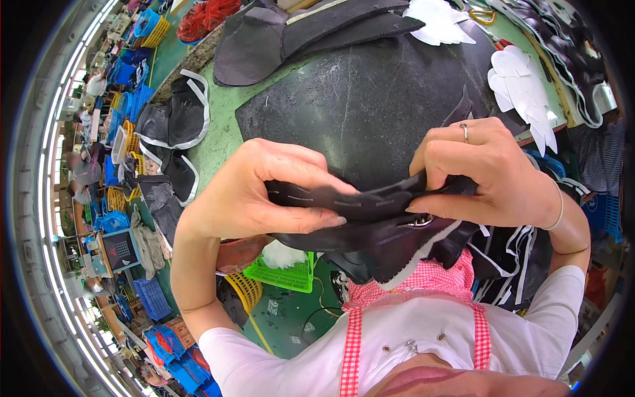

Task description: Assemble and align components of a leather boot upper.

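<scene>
A black leather-like piece [357,206] is stretched between my two hands above the near edge of a dark slab [317,99]. Light dashes, which look like stitches or marks, run along its upper strip. My left hand [264,182] pinches the strip's left part between thumb and fingers. The right hand [486,165], with a ring on one finger, grips the other end with thumb and bent fingers. A shiny metal fitting [421,220] shows just under the right thumb. The lower part of the piece hangs in folds toward my apron [423,281], with a pale raw edge.
Black pieces with white edging [178,112] lie left on the green table [221,116]. Larger black panels [317,33] sit at the back. White cut pieces [522,86] and yellow-handled scissors [483,16] are at back right. Below stand a green basket [294,274] and a yellow basket [246,292].
</scene>
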Demonstrator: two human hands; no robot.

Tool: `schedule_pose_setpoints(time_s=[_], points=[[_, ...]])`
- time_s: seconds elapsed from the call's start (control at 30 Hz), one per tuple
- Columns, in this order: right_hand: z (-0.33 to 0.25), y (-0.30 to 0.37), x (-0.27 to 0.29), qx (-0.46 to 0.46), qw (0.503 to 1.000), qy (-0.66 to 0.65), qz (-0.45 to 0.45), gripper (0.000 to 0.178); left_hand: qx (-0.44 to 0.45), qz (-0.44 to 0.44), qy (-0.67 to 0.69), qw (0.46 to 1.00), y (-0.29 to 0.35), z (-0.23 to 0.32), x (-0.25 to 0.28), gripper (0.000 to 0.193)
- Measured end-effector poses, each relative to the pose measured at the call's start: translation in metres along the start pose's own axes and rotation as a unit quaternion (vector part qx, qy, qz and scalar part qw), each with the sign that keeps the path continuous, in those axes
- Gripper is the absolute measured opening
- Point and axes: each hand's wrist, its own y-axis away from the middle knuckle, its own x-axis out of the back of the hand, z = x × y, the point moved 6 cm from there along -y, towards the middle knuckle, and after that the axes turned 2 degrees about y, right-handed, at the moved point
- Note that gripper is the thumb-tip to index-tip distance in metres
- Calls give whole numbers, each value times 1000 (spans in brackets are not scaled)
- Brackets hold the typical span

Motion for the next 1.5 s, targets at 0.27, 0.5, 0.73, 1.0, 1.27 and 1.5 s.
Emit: schedule_pose_setpoints(time_s=[0.27,0.5,0.73,1.0,1.27,1.5], points=[[-10,-7,-9,-7,999,-13,-45,30,-133,18,-306,943,-14,39,-30,25],[14,9,6,-36,990,4,-136,25,-31,-51,-150,987,-9,12,-25,20],[16,9,6,6,996,10,-91,26,-34,-51,-52,997,-12,6,-23,32],[5,7,0,1,996,47,-73,26,-157,-15,-256,954,-22,41,-38,14],[21,21,19,-181,978,-67,-79,25,-197,-30,-260,945,-21,26,-39,18],[21,25,23,-112,971,-206,44,17,-217,-27,-268,938,-25,35,-31,23]])
